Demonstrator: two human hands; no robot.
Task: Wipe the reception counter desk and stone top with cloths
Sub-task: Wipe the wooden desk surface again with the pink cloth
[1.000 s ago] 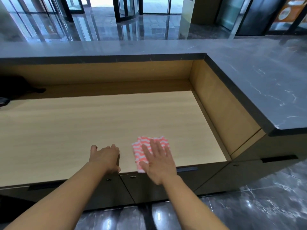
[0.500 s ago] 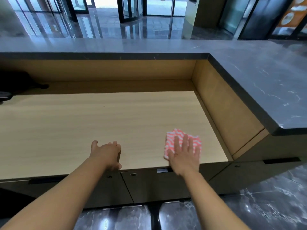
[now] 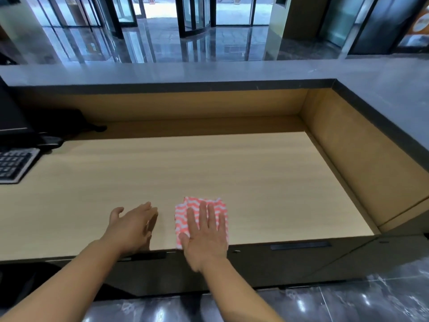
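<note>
My right hand lies flat, fingers straight and spread, pressing the pink-and-white striped cloth onto the wooden bench. The cloth sits at about 6 o'clock on the bench, right at the near edge, with one corner reaching the lip. My left hand is just beside it toward 9 o'clock, loose and holding nothing. It is a bit blurred, so I cannot tell whether the palm touches the wood or hangs just above it.

I judge we are somewhere in the bench stage. No wet streaks or marks show on the wood, so I cannot say which parts are wiped. The far strip at 12 o'clock, the corner at 2 o'clock and the patch near the keyboard at 9 o'clock may all need passes. The grey stone top, running from 10 o'clock round to 3 o'clock, is well apart from the cloth, and I take it as not yet done. Only one cloth is in view.
</note>
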